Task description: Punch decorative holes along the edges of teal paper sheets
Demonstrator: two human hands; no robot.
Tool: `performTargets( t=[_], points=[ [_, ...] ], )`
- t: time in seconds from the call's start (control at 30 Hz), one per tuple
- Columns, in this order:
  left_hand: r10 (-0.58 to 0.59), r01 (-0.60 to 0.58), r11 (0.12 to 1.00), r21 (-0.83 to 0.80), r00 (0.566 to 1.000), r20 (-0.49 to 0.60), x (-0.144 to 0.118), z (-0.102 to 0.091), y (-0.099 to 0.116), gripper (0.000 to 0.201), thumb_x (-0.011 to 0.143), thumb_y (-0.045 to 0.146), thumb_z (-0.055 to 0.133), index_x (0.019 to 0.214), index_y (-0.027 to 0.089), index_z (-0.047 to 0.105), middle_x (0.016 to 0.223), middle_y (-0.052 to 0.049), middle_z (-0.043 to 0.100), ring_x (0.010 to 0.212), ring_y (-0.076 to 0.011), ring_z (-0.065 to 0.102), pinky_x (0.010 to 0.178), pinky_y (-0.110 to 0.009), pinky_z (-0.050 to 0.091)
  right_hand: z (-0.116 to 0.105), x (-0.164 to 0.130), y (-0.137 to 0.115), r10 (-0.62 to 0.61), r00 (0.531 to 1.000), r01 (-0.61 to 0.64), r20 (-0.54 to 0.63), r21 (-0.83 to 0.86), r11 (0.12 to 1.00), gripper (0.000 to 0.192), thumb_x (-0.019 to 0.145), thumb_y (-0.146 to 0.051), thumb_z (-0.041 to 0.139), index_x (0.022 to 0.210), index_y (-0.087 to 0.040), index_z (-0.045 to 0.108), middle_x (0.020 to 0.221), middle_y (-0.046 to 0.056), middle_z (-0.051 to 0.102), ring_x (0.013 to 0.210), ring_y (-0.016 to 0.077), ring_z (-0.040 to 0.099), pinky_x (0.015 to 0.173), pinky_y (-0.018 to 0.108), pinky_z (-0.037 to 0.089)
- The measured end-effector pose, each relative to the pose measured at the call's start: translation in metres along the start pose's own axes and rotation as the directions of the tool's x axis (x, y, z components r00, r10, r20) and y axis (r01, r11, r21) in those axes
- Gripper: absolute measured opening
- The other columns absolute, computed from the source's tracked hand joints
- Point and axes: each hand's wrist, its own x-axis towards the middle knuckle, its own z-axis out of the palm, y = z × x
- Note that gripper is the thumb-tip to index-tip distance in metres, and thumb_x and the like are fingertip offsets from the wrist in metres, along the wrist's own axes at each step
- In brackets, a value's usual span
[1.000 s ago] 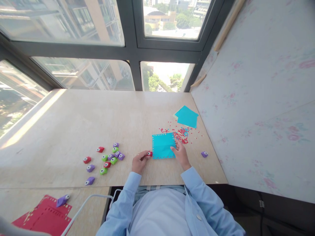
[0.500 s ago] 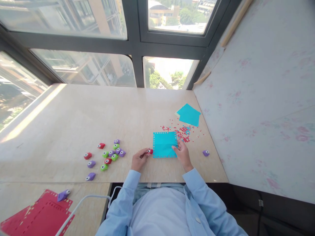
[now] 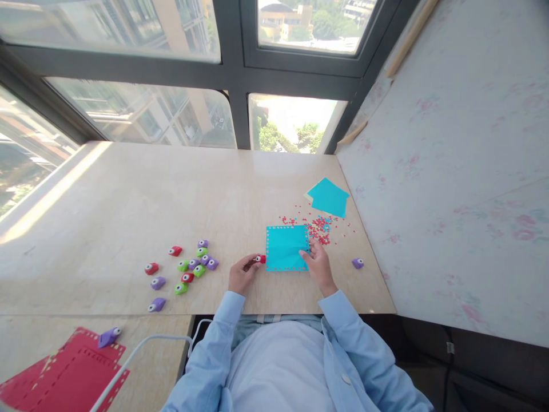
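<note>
Confetti (image 3: pixel 319 230) lies just right of the sheet (image 3: pixel 285 249), loose punches (image 3: pixel 198 271) left. The left hand (image 3: pixel 242 276) grips a red punch (image 3: pixel 262 259), lengthwise left-to-right, pointing right; the right hand (image 3: pixel 319 266) pinches the sheet.

Window frame (image 3: pixel 235 75): dark grey; I see trees (image 3: pixel 269 137) beyond it.
Wall (image 3: pixel 450 171): floral, on my right.
Cable (image 3: pixel 165 336): white, curving, lower left.
</note>
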Motion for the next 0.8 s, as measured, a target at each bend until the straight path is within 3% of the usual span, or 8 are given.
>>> performTargets(
  t=[0.43, 0.8],
  points=[
    [0.013, -0.012, 0.999, -0.045, 1.0, 0.029, -0.002, 0.0, 0.0, 0.031, 0.072, 0.035, 0.071, 0.099, 0.019, 0.074, 0.101, -0.007, 0.076, 0.091, -0.0206, 0.07, 0.087, -0.034, 0.055, 0.007, 0.007, 0.001, -0.027, 0.999, 0.027, 0.02, -0.013, 1.0, 0.058, 0.075, -0.038, 0.066, 0.128, -0.018, 0.055, 0.125, 0.014, 0.063, 0.115, 0.027, 0.061, 0.1, 0.045, 0.048],
    [0.077, -0.079, 0.996, 0.036, 0.995, 0.061, -0.004, 0.002, -0.002, 0.025, 0.075, 0.036, 0.069, 0.096, 0.024, 0.076, 0.107, -0.006, 0.073, 0.099, -0.0223, 0.068, 0.085, -0.035, 0.055, 0.017, 0.018, 0.012, -0.077, 0.997, 0.078, 0.016, -0.069, 0.995, 0.057, 0.074, -0.039, 0.065, 0.126, -0.019, 0.057, 0.125, 0.013, 0.063, 0.115, 0.0269, 0.06, 0.1, 0.045, 0.047]
  ],
)
